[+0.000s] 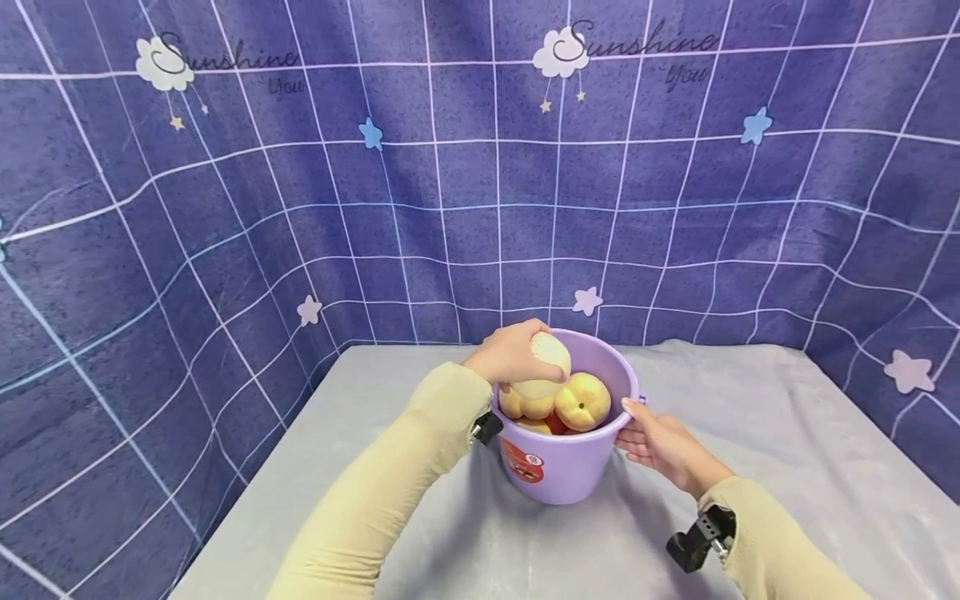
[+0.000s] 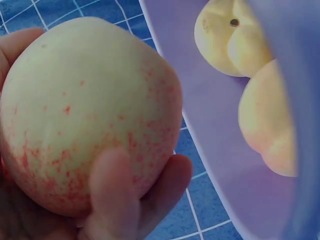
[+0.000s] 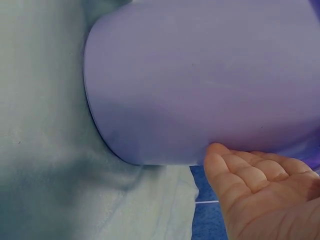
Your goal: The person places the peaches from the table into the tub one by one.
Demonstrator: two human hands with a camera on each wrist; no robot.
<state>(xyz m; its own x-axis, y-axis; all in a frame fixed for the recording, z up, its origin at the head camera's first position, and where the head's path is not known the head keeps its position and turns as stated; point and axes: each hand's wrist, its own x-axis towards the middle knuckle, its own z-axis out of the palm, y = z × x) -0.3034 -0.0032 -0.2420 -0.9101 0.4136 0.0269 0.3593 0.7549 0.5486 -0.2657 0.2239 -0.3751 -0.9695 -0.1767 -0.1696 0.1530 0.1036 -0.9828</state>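
My left hand (image 1: 513, 354) grips a pale peach (image 2: 95, 110) with red speckles, just over the left side of a purple bucket (image 1: 566, 467). In the left wrist view its fingers curl round the peach, and the bucket's wall stands beside it. Inside the bucket lie several yellow, lobed fruits, one with a dark dimple (image 1: 582, 402), and something red lower down, mostly hidden. My right hand (image 1: 670, 450) holds the bucket's right rim, thumb on the rim and fingers against the outer wall. Those fingers (image 3: 252, 172) touch the purple side in the right wrist view.
The bucket stands upright on a table covered with a grey-white cloth (image 1: 360, 433). Behind and to the sides hangs a blue checked curtain (image 1: 465, 208) with stars and clouds. A red label (image 1: 521, 462) is on the bucket's front.
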